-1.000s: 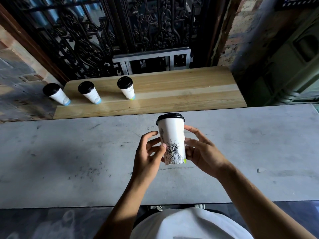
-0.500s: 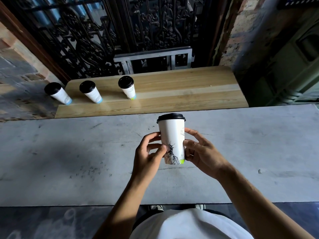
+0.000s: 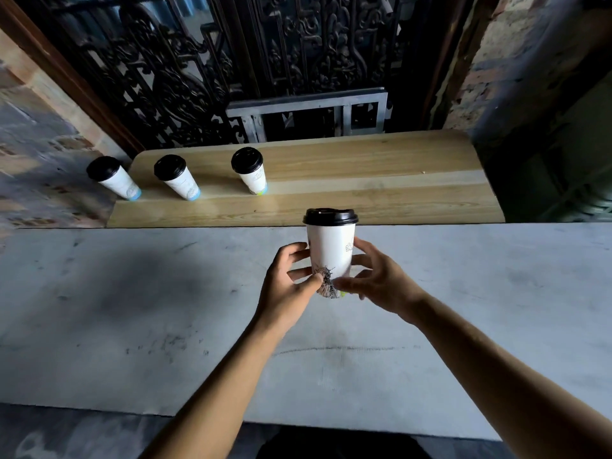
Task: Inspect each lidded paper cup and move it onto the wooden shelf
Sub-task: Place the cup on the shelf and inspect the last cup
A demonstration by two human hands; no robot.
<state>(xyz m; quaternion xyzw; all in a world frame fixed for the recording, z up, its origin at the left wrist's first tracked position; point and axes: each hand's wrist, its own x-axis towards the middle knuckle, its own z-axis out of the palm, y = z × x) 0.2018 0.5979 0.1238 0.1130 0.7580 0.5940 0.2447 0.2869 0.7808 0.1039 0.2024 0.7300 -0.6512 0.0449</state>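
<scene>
So your left hand [image 3: 291, 286] has its thumb and curled fingers pinching the lower part of the cup [image 3: 331, 253], and your right hand [image 3: 374, 279] cups the other side with the fingers wrapped loosely round the back. It's a bit blurred down there, so I can't tell how firmly the right one is pressing, but both hands are on it. My guess is you're gripping low with fingertips on purpose: it leaves the printed wall and the black lid [image 3: 330, 216] in plain sight, which is what you want for a look-over, and 2 hands make it easy to roll the cup round.

The cup is up in the air above the grey table [image 3: 132, 309], close to its far edge, not resting on anything. Long axis is pretty much vertical, lid up, base down toward your palms, maybe a hair of tilt but nothing I'd swear to. The dark drawing near the base faces you and slightly left.

Further out, the wooden shelf [image 3: 381, 180] sits just beyond the table and lower. It already has 3 cups [image 3: 180, 182] lined up along its left part, all upright with lids on; the leftmost looks right at the shelf's end. There's plenty of bare wood to the right of that row, so that's likely where this one goes. Behind it all is the black ornate ironwork [image 3: 198, 77].
</scene>
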